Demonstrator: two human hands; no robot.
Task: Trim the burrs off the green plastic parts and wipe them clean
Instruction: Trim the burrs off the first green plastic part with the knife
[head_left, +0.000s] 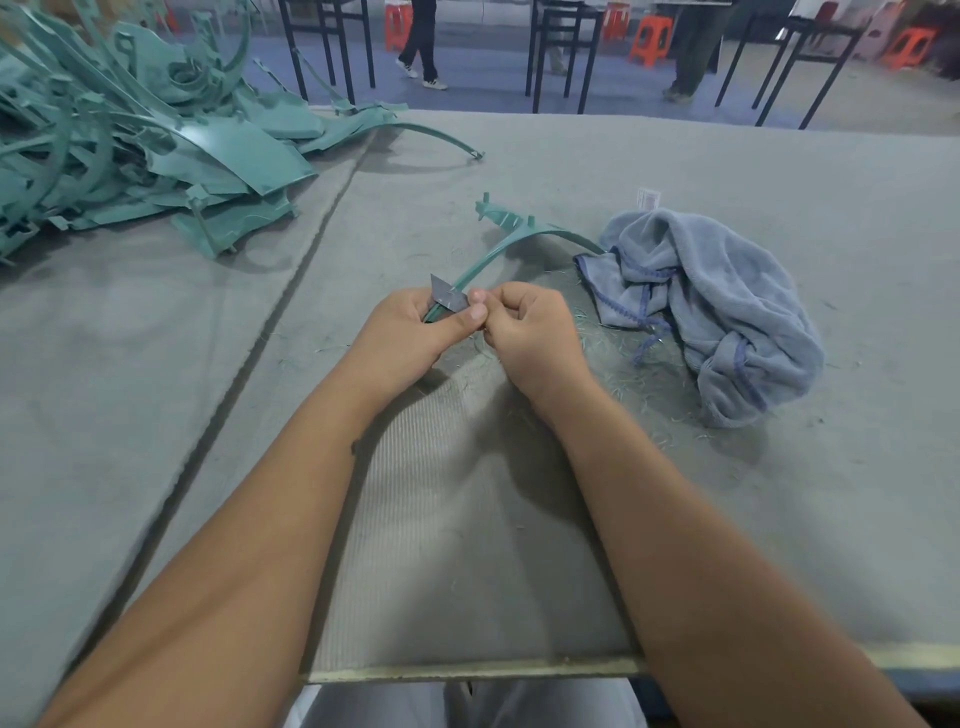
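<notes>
Many green parts (130, 135), crumpled cloth (717, 306)

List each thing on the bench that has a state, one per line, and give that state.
Left hand: gripping the curved green strip.
Right hand: pinching the blade.
Curved green strip: held at its near end, arching away to the towel.
Blade: bare, set against the strip.
Blue towel: crumpled, lying unused.
Green parts pile: heaped, untouched.
Shavings: scattered on the mat.
</notes>
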